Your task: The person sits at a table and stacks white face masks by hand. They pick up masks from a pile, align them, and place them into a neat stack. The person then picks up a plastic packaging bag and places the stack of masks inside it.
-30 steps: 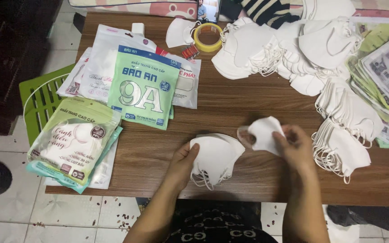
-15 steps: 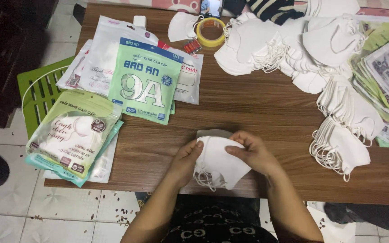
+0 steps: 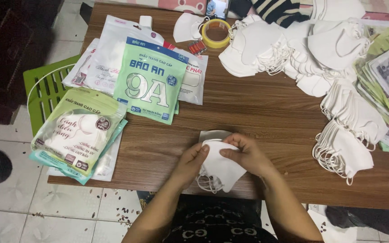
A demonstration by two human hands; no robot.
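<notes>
Brown wooden table (image 3: 257, 112) on pale speckled tiled floor (image 3: 19, 211).

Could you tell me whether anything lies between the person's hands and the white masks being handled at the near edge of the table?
Nothing visible does. The left hand and right hand both already touch the small stack of white masks, pressing it from either side on the wooden table. The packets and other mask piles lie well clear.

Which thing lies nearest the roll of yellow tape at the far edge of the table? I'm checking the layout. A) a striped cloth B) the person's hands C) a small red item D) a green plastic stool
C: the small red item lies right beside the roll of yellow tape, on its left, on the table.
</notes>
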